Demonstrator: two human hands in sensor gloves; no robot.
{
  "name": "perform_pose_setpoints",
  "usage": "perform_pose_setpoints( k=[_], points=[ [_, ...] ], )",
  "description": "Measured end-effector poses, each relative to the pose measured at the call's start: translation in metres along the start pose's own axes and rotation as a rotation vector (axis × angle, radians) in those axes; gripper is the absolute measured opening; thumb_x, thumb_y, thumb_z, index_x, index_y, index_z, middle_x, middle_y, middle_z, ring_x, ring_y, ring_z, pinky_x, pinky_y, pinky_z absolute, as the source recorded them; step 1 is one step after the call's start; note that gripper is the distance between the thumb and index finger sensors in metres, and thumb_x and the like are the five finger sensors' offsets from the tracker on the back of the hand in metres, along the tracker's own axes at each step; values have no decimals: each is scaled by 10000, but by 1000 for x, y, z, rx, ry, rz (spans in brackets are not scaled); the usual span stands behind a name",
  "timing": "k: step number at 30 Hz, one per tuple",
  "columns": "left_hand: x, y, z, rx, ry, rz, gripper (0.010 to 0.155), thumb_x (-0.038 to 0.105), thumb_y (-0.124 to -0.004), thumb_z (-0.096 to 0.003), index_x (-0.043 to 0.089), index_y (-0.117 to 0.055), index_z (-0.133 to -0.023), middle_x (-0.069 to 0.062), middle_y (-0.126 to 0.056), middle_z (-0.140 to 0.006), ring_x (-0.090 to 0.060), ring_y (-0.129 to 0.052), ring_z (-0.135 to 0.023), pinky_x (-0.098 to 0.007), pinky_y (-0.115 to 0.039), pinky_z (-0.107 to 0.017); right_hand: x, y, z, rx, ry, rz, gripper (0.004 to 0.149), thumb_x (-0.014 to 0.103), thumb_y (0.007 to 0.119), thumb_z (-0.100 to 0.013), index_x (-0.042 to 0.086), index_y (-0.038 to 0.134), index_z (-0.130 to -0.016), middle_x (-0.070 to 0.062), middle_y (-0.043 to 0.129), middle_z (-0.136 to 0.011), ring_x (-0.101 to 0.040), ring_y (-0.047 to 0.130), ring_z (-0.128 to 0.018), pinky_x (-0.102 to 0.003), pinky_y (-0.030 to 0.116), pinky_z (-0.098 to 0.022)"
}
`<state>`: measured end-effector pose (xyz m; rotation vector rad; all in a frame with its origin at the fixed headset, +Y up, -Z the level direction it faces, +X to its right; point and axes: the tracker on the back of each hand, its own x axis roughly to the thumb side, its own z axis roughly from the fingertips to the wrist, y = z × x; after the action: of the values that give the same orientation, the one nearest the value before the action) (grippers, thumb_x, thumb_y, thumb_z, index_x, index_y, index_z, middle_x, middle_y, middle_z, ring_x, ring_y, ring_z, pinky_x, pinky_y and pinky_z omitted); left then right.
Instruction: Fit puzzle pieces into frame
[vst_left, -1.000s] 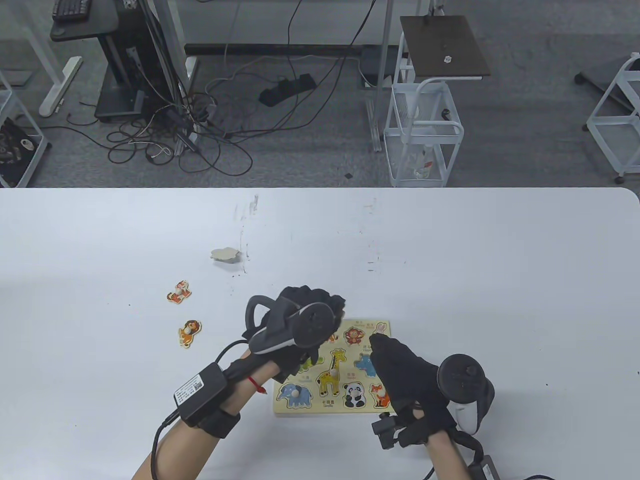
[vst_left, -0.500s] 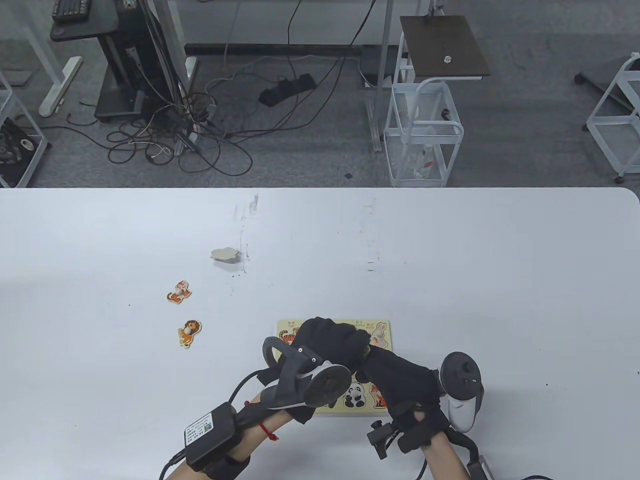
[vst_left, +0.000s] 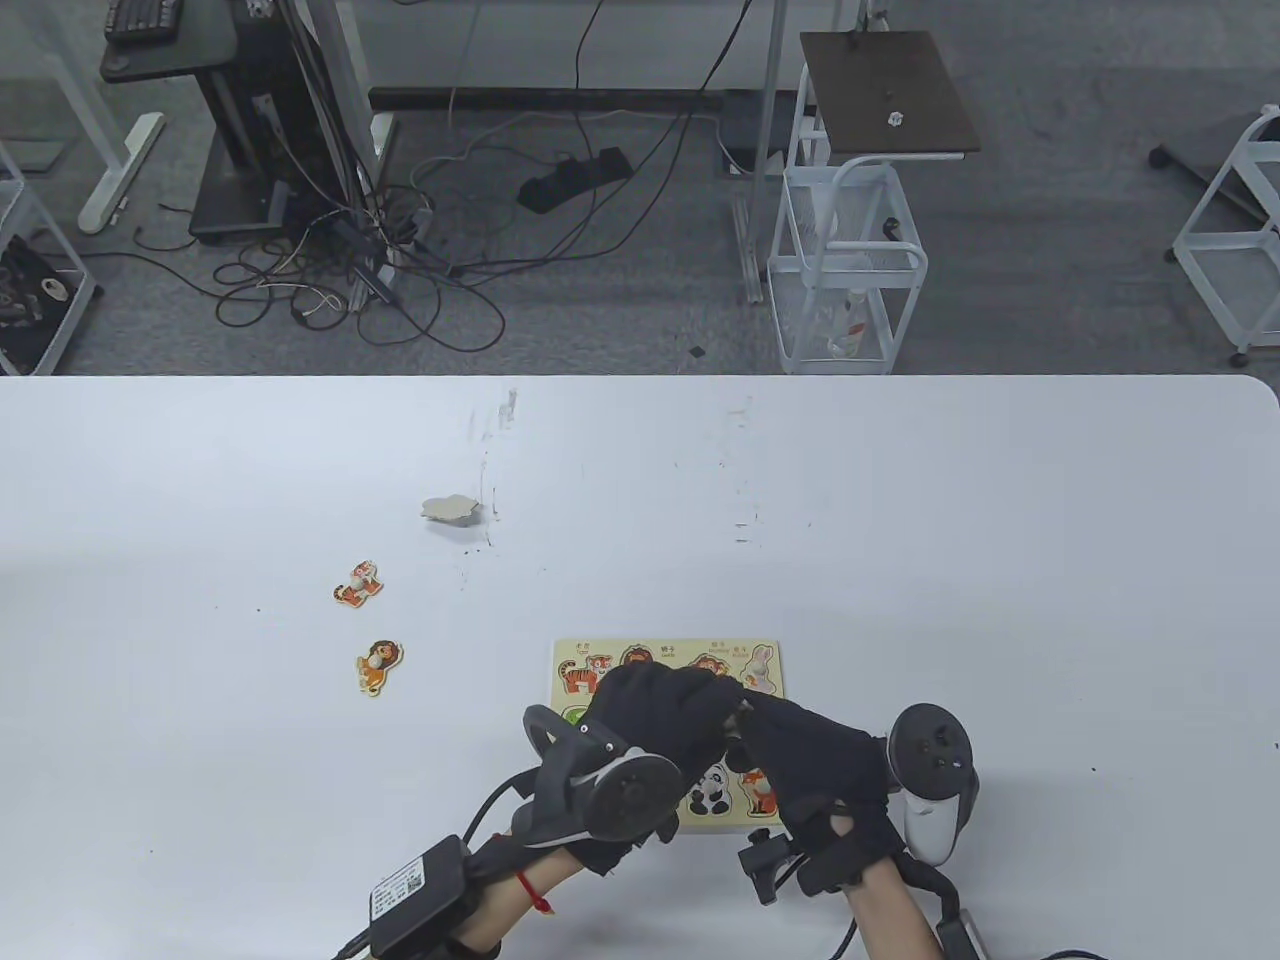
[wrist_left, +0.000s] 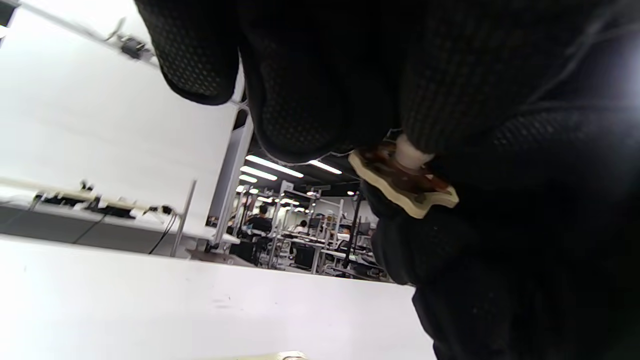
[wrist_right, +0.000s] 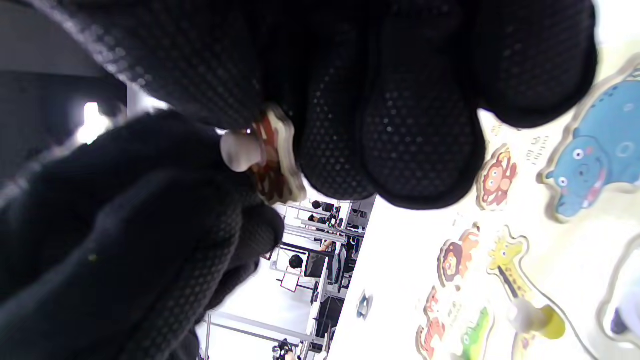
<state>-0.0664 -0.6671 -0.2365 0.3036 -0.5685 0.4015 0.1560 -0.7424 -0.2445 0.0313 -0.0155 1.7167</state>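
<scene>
left hand (vst_left: 655, 715): since a second ago it had swung from the frame's (vst_left: 575, 652) far-left corner to over its middle, uncovering the tiger slot.
brown piece (wrist_left: 402, 182): lifted above the frame, pinched by its white knob; left fingers (wrist_left: 305, 100) curled round it.
right hand (vst_left: 815, 760): closed in beside the left, fingers (wrist_right: 420, 150) curled against the piece's edge; we couldn't tell if it properly gripped.
meaning: looked to us like a handover or a re-aim, nothing seated yet.
loose pieces: tiger (vst_left: 357, 583), lion (vst_left: 378, 666) and a face-down one (vst_left: 449, 509) sat on the surface well left of the frame, not yet fitted.
</scene>
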Motion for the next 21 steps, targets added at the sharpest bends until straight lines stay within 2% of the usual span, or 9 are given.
perform_pose_setpoints(
  k=[3, 6, 9, 12, 17, 21],
  points=[
    [-14, 1, 0, 32, 114, 69, 543, 464, -907, -411, 301, -814, -920, 1, -948, -868, -192, -1020, -719, -477, -766, -674, -4, -2, -2, 11, 27, -66, 438, 383, 879, -400, 105, 975, -725, -133, 1014, -631, -336, 1080, -387, -571, 828, -409],
    [-27, -3, 0, -58, 202, 165, 597, 512, -851, -433, 277, -759, -974, -12, -952, -887, -189, -1034, -731, -470, -782, -669, -8, -2, -2, 17, 56, -147, 434, 382, 889, -394, 112, 981, -720, -122, 1018, -625, -329, 1080, -380, -569, 829, -409],
    [-34, -9, 2, -20, 173, 341, 549, 496, -862, -429, 279, -821, -931, 8, -1042, -799, -160, -1115, -638, -441, -853, -618, -10, -3, -4, 38, 69, -217, 423, 375, 906, -384, 115, 990, -708, -121, 1026, -613, -328, 1082, -372, -569, 830, -408],
    [-37, -15, 1, -59, 186, 509, 510, 476, -887, -423, 270, -866, -888, 34, -1083, -723, -139, -1141, -567, -427, -880, -584, -10, -4, -4, 41, 60, -210, 413, 372, 920, -375, 119, 1002, -692, -116, 1033, -601, -328, 1083, -362, -570, 831, -408],
    [-40, -21, 2, -67, 213, 541, 484, 455, -920, -410, 278, -887, -860, 44, -1095, -686, -130, -1143, -529, -419, -890, -567, -7, -3, -3, 38, 31, -153, 414, 370, 926, -372, 115, 1004, -688, -118, 1034, -595, -328, 1081, -356, -572, 830, -407],
    [-46, -24, 3, -81, 243, 523, 473, 456, -923, -413, 273, -893, -848, 46, -1090, -676, -130, -1136, -523, -419, -886, -566, -2, 1, 0, -14, 3, -15, 425, 385, 928, -371, 119, 996, -695, -117, 1024, -612, -334, 1074, -373, -576, 820, -413]
  ],
)
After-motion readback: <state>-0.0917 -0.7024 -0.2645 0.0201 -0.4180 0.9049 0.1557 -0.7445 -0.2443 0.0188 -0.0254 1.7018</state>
